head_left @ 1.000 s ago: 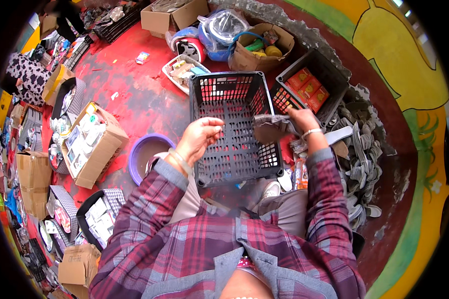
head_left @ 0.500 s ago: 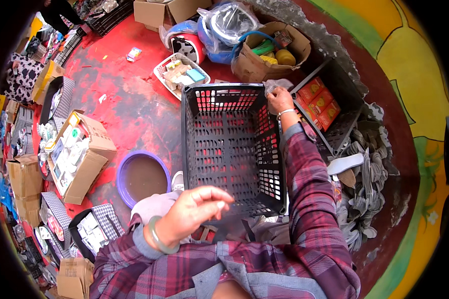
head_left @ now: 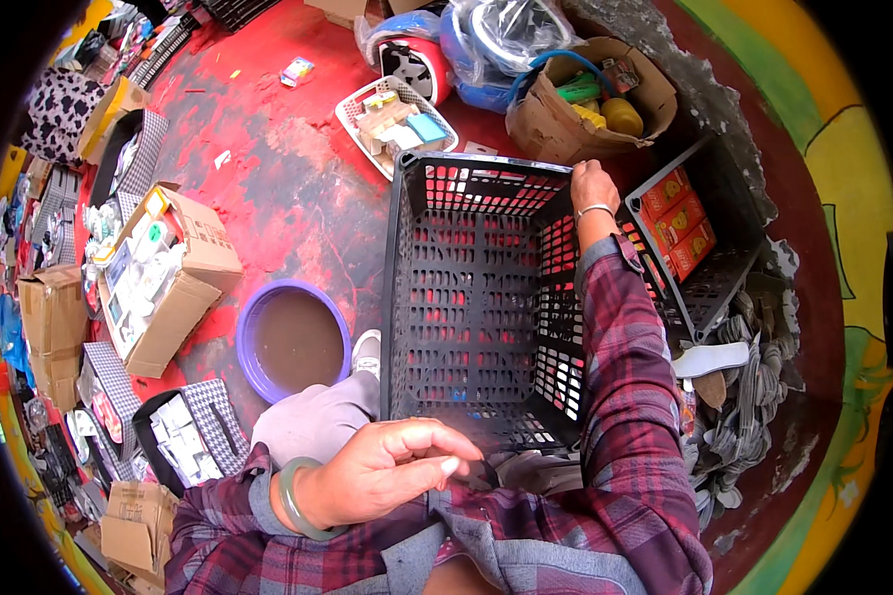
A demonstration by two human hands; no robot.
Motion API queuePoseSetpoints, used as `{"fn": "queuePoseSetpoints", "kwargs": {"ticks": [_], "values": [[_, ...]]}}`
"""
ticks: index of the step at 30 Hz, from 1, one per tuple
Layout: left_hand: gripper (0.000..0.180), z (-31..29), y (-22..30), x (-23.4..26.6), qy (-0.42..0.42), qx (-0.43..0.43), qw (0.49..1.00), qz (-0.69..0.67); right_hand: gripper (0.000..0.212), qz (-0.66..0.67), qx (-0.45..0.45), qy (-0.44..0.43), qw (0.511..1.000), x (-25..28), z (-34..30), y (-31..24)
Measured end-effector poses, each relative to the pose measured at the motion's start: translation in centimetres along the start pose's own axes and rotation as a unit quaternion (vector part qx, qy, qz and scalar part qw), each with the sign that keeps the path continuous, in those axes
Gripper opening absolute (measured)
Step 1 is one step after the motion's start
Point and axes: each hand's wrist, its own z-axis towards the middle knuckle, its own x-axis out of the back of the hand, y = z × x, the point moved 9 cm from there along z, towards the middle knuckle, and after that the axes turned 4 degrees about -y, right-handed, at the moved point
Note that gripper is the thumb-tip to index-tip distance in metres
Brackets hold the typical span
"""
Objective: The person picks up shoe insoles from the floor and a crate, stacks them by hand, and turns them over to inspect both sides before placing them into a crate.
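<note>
A black slatted plastic crate (head_left: 471, 302) stands tilted in front of me, its inside bare apart from what shows through the slots. My right hand (head_left: 594, 190) is closed over the crate's far right corner, its fingers wrapped on the rim. Close to the crate's near edge hovers my left hand (head_left: 392, 471), with a pale green bangle on the wrist. Its fingers are loosely bent and the thumb is a little apart from them; I see nothing held there.
Left of the crate sits a purple basin (head_left: 246, 347) of murky water. Beyond lie a white basket (head_left: 352, 129) and a carton (head_left: 546, 129). On the right stand another black crate (head_left: 734, 198) with orange-red boxes (head_left: 677, 223) and a heap of grey insoles (head_left: 744, 416). Open cartons (head_left: 203, 288) line the left.
The view has shifted, so most things sit farther right. A clear plastic piece beside my right hand no longer shows. My right hand now lies over the crate's corner rim.
</note>
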Motion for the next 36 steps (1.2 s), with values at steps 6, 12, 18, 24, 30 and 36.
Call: {"fn": "queuePoseSetpoints", "kwargs": {"ticks": [6,12,18,24,30,36], "values": [[0.022,-0.2,0.1,-0.3,-0.015,-0.006,1.0,-0.005,0.035,0.018,-0.179,-0.051,0.982,-0.9,3.2,1.7],[0.022,-0.8,0.3,-0.3,-0.036,-0.014,0.999,0.011,0.041,0.243,-0.159,0.006,0.957,1.5,4.5,9.1],[0.022,-0.7,0.6,-0.8,-0.044,-0.026,0.998,0.048,0.032,0.121,0.241,0.136,0.953,-0.5,-1.5,-0.1],[0.022,-0.6,0.7,-1.4,-0.059,-0.035,0.997,0.031,0.038,0.228,0.199,0.119,0.946,0.5,0.1,1.5],[0.022,-1.2,0.9,-0.8,-0.049,-0.052,0.995,0.064,0.029,0.48,0.159,0.171,0.846,4.3,-2.9,-5.9],[0.022,-1.6,1.6,-0.2,-0.054,-0.074,0.995,0.049,0.027,0.235,0.424,0.105,0.868,-3.8,-13.6,-24.4]]}}
